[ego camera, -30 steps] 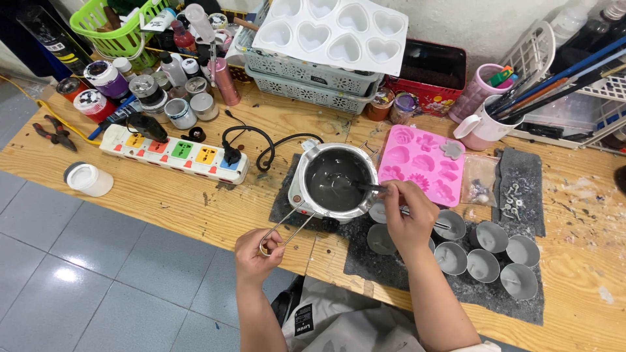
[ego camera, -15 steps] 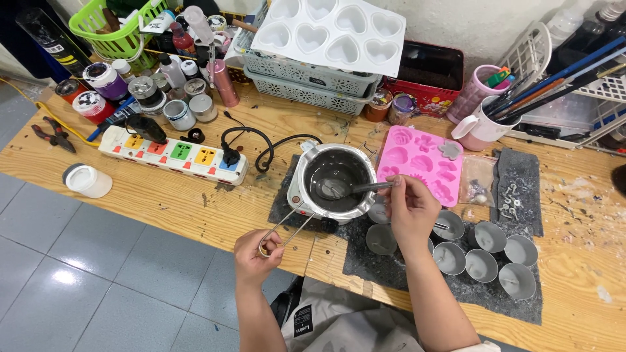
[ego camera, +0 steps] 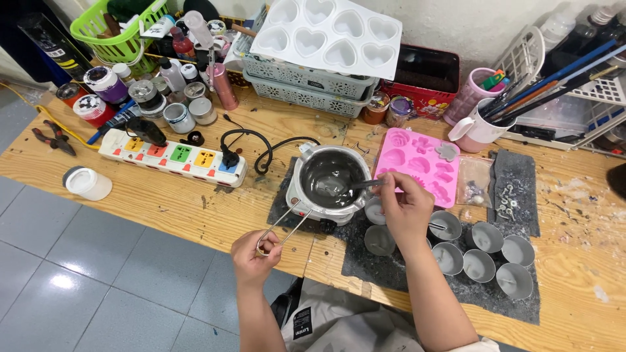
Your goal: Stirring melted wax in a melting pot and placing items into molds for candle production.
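Note:
A small metal melting pot with dark liquid inside stands on a dark mat on the wooden table. My left hand grips the end of the pot's thin wire handle at the table's front edge. My right hand holds a spoon whose bowl dips into the pot. Several small grey round cups sit on the mat just right of my right hand, and one more cup lies below it.
A pink silicone mould lies behind my right hand. A white power strip with a black cable lies left of the pot. Jars, baskets, a white heart mould tray and a pink mug of tools crowd the back. A white lid sits far left.
The spoon in my right hand has shifted slightly within the pot. My left hand stays on the wire handle.

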